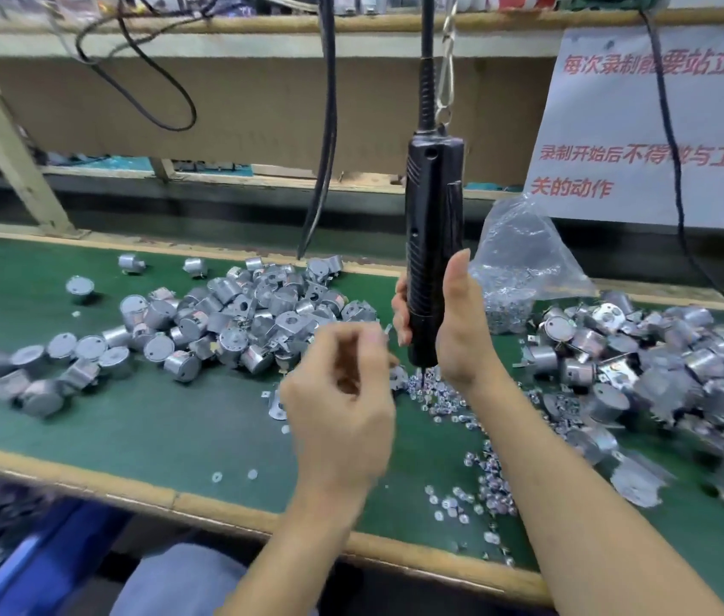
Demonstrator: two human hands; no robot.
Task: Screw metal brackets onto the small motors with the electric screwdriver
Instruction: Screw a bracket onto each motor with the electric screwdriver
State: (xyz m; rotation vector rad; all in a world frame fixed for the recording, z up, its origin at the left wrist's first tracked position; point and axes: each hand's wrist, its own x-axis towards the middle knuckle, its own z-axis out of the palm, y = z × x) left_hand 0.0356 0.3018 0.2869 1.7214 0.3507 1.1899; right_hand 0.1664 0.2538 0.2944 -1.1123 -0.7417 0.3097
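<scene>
My right hand (453, 322) grips the black electric screwdriver (433, 224), which hangs upright from a cable, its tip down in a scatter of small screws (444, 402). My left hand (342, 393) hovers blurred just left of it, fingers curled; something small and pale seems pinched at the fingertips, but I cannot make it out. A pile of small silver motors (258, 313) lies behind my left hand. Another heap of motors with brackets (644, 362) lies to the right. A loose metal bracket (275, 404) rests on the mat beside my left hand.
A green mat (151, 420) covers the bench, with a wooden front edge (218, 509). A clear plastic bag of screws (516, 269) stands behind the screwdriver. Black cables hang from the shelf above. A white sign with red writing (653, 126) hangs at the right. Washers lie near the front edge.
</scene>
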